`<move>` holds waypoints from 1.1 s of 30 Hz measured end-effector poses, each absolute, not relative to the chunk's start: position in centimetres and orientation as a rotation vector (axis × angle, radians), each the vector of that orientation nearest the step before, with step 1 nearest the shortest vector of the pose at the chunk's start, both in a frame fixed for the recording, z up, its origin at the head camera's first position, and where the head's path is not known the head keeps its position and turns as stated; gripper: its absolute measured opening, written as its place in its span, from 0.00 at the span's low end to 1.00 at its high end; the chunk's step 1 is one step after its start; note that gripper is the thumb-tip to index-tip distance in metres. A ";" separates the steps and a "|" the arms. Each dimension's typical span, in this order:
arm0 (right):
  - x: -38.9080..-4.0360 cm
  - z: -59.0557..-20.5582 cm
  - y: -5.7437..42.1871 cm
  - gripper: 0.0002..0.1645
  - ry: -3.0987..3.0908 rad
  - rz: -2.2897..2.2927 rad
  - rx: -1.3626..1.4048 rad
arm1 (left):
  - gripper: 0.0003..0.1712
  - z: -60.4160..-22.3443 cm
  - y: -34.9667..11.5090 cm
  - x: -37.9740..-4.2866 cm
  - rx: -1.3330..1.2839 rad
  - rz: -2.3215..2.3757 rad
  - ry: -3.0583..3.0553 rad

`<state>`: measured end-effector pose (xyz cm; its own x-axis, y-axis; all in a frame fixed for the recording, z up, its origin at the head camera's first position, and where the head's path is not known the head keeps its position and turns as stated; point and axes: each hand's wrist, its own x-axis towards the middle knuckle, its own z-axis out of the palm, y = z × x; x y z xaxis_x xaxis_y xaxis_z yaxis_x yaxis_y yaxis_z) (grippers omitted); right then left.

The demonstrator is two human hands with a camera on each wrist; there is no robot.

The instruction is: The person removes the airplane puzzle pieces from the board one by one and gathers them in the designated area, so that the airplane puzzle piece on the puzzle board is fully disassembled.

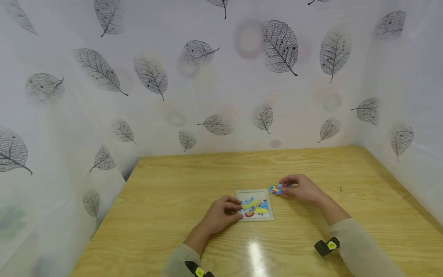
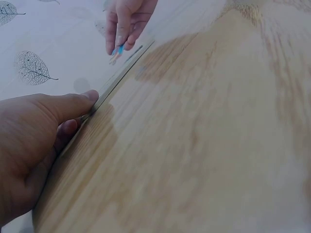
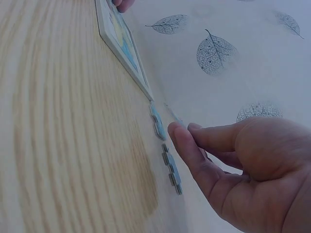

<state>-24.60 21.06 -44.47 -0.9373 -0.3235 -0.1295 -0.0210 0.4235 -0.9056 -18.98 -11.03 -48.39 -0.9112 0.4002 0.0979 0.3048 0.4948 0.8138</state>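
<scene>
A square jigsaw puzzle board (image 1: 255,220) with a pale raised frame lies on the table, showing a partly assembled yellow and blue plane picture. At its left side my left hand (image 1: 221,215) holds the frame, the thumb (image 2: 80,104) along the near edge. Just beyond the board's far right corner, my right hand (image 1: 300,189) pinches a small jigsaw piece (image 3: 173,114) between thumb and fingertips, above the tabletop. Below those fingers in the right wrist view lie loose jigsaw pieces, one blue piece (image 3: 157,125) by the board's corner and another piece (image 3: 171,169) farther along.
The wooden table (image 1: 173,184) stretches around the board on all sides. A pale curtain with leaf prints (image 1: 221,84) hangs behind the table and along both sides. Black bands with yellow markers (image 1: 327,246) sit on both wrists.
</scene>
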 end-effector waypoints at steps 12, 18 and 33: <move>-24.5 -43.9 24.0 0.23 2.452 -1.525 -0.280 | 0.12 -47.8 -10.9 -18.8 0.588 1.386 2.621; -24.6 -43.7 24.8 0.25 2.559 -1.430 -0.254 | 0.12 -47.9 -10.9 -18.9 0.598 1.394 2.619; -24.7 -44.6 26.7 0.27 2.520 -1.513 -0.070 | 0.13 -48.1 -10.9 -19.0 0.588 1.391 2.617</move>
